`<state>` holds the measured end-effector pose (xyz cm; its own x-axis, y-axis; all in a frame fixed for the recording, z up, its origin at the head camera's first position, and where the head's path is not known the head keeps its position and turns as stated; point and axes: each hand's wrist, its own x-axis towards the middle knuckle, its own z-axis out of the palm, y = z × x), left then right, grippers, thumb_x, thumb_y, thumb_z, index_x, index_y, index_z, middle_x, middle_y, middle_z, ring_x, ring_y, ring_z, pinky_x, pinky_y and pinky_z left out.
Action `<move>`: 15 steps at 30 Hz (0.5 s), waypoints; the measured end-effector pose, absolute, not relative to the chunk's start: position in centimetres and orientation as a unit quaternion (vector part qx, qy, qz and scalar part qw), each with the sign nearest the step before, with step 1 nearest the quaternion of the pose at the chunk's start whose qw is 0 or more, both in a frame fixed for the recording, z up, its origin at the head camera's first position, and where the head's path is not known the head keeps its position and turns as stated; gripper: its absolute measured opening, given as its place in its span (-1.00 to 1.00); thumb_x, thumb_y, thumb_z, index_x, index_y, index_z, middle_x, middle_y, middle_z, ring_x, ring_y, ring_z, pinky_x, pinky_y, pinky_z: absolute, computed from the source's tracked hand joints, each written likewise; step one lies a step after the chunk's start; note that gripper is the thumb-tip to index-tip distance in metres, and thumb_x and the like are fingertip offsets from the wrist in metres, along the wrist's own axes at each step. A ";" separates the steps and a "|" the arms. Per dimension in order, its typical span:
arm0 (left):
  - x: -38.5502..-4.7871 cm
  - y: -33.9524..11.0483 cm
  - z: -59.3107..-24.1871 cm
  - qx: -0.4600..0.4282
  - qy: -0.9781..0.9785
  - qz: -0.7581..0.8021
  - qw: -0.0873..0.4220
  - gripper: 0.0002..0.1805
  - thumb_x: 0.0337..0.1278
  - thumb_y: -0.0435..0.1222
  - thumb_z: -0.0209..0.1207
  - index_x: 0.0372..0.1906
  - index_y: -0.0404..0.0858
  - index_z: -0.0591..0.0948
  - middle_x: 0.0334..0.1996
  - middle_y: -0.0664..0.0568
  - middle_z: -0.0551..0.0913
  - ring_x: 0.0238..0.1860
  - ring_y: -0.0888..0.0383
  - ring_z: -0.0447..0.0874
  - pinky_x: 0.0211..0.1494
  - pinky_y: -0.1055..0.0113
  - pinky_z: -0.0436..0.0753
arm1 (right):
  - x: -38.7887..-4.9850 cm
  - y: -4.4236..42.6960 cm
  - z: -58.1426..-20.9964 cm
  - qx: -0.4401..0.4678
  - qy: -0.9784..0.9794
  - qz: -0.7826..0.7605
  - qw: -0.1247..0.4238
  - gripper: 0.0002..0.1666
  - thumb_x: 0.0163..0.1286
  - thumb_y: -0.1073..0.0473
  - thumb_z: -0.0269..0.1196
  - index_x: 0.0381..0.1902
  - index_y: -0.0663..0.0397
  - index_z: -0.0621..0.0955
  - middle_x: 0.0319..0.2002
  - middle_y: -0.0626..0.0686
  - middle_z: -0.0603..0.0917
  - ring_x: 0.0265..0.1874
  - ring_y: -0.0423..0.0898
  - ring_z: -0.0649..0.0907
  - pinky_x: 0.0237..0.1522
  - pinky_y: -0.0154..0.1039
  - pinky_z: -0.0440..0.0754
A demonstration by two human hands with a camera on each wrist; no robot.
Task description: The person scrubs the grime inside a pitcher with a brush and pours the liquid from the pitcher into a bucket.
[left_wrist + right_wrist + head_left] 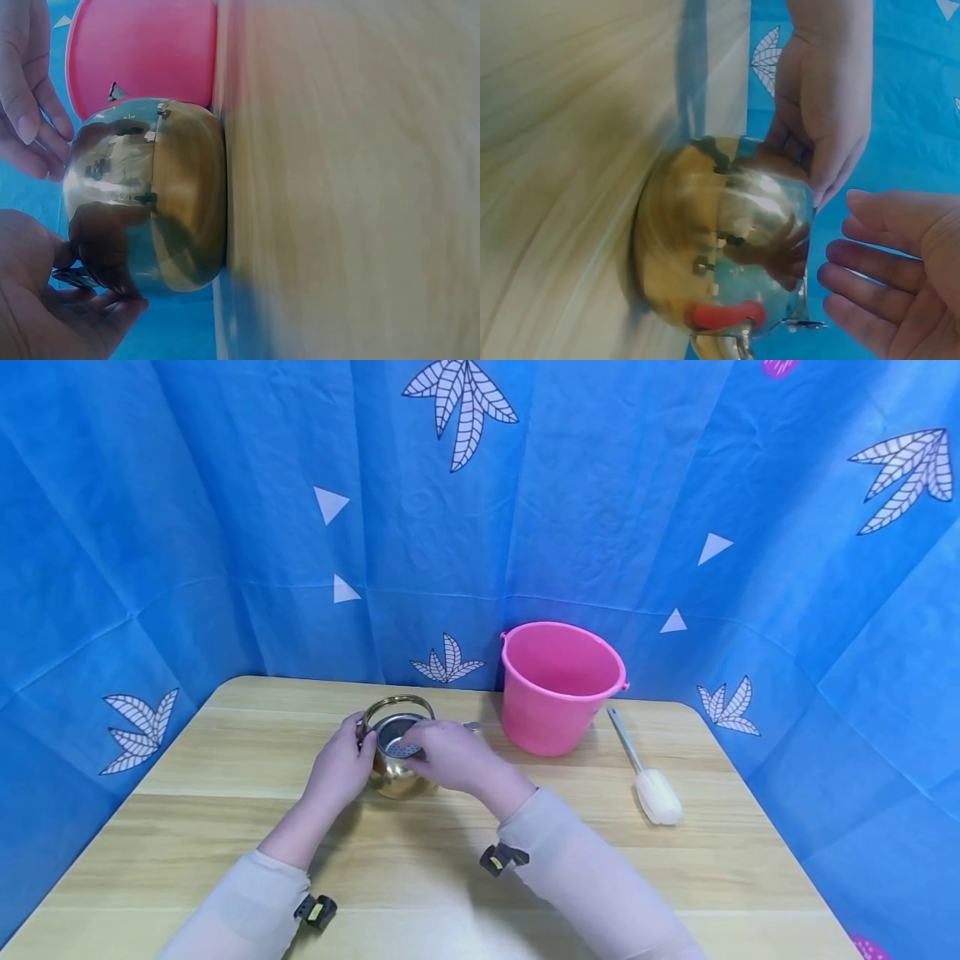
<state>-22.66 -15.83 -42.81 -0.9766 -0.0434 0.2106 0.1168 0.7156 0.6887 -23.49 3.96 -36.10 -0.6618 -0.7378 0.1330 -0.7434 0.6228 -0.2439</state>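
Observation:
A shiny gold metal teapot (397, 781) stands on the table, its hoop handle raised above the open top. Inside the mouth a perforated strainer (403, 749) shows partly behind my fingers. My left hand (343, 766) holds the pot's left side by the handle's base, thumb and fingers on either side of it in the left wrist view. Over the opening hovers my right hand (457, 757), its fingers loosely bent and apart from the pot's wall in the right wrist view (892, 262). The spout (721, 346) points to the right, mostly hidden by that hand in the head view.
A pink bucket (551, 714) stands at the back of the table, right of the teapot. Beside it lies a brush with a white sponge head (658, 797) and a thin grey handle (625, 737). A blue patterned curtain (285, 552) hangs around the table (420, 885).

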 end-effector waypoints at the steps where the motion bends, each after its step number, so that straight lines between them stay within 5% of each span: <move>1: -22.7 -15.8 -42.8 -0.020 -0.920 -0.376 0.106 -0.41 0.54 -0.22 -0.07 0.46 -0.47 0.21 0.26 -0.45 0.47 0.23 -0.40 0.47 0.27 -0.26 0.44 | -23.5 3.9 -36.2 0.413 -0.900 0.138 0.012 -0.69 0.37 0.12 0.36 0.05 0.03 0.72 0.02 -0.04 0.74 0.04 -0.16 0.68 0.16 -0.34 0.57; 15: -22.6 -15.8 -42.7 -0.019 -0.919 -0.379 0.105 -0.42 0.54 -0.21 -0.08 0.46 -0.46 0.22 0.21 -0.44 0.51 0.21 -0.37 0.51 0.23 -0.24 0.48 | -23.8 3.1 -37.1 0.422 -0.899 0.115 0.009 -0.71 0.42 0.09 0.32 0.06 -0.03 0.72 -0.02 -0.05 0.74 0.03 -0.16 0.68 0.17 -0.33 0.56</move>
<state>-22.56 -15.77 -42.72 -0.9772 -0.0449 0.2076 0.1146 0.7116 0.6931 -23.80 3.13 -37.09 -0.6432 -0.7572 0.1134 -0.7614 0.6171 -0.1986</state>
